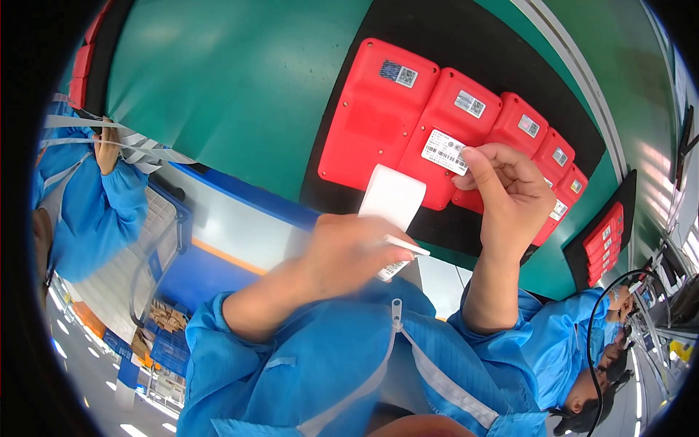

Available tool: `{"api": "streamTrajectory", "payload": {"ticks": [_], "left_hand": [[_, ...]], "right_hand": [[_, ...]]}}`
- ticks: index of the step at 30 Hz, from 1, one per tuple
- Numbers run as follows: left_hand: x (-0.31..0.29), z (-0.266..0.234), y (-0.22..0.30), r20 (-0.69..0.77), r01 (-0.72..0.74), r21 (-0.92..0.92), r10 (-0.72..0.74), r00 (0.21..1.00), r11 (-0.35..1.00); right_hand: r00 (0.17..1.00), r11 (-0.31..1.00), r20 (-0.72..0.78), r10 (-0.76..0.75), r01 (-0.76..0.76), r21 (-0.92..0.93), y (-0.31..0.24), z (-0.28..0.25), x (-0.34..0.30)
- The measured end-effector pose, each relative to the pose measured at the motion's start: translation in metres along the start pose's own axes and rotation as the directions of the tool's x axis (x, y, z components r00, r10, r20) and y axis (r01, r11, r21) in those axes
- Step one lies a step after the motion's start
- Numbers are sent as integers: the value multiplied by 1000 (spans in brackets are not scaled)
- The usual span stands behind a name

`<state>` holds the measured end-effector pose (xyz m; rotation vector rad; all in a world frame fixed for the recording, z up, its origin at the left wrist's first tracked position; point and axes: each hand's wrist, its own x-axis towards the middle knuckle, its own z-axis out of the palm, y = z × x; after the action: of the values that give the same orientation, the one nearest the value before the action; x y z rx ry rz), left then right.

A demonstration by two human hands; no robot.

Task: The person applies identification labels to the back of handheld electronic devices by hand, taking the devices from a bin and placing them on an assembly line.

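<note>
At the far left, a co-worker's hand (107, 149) in a blue sleeve is seen with strips of white tape (138, 149) at the edge of the green table (218, 87). A blue crate (171, 255) is seen just below that edge.

Toward the centre, the left hand (342, 251) is closed around a strip of white label backing (393, 198), which curls up over the table's near edge; a small printed label (393, 269) is seen at its lower end, by the fingertips.

To the right, a white barcode label (444, 151) is pinched by the right hand (510, 193) between thumb and forefinger, and is held against the 2nd of 5 red devices (375, 116) laid face down in a row on a black mat (502, 58). The label appears to be touching the red casing, though whether it is already stuck down cannot be told.

The step in hand is judged to be the placing of this label; next, it would need to be squared and pressed flat. The devices overlap slightly, so little room is left at each edge. Further right, a 2nd mat (582, 255) with more red devices (606, 244) is seen, and other workers in blue (582, 342) are seated beyond, well apart from the work.
</note>
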<state>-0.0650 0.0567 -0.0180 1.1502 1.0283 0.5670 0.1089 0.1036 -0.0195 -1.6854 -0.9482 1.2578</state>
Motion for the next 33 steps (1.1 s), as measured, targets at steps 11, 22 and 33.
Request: {"api": "streamTrajectory", "payload": {"ticks": [11,22,33], "left_hand": [[3,-3,3,-5,191,-333,-205,979,923],[-4,-8,4,-135,314,-292,-364,922,903],[-14,-20,2,-127,226,-393,-296,947,891]], "right_hand": [[1000,999,-12,22,-23,-37,-1,2,-1],[987,683,6,-160,115,-722,-14,1,-5],[949,966,177,-259,256,40,8,38,-44]]}}
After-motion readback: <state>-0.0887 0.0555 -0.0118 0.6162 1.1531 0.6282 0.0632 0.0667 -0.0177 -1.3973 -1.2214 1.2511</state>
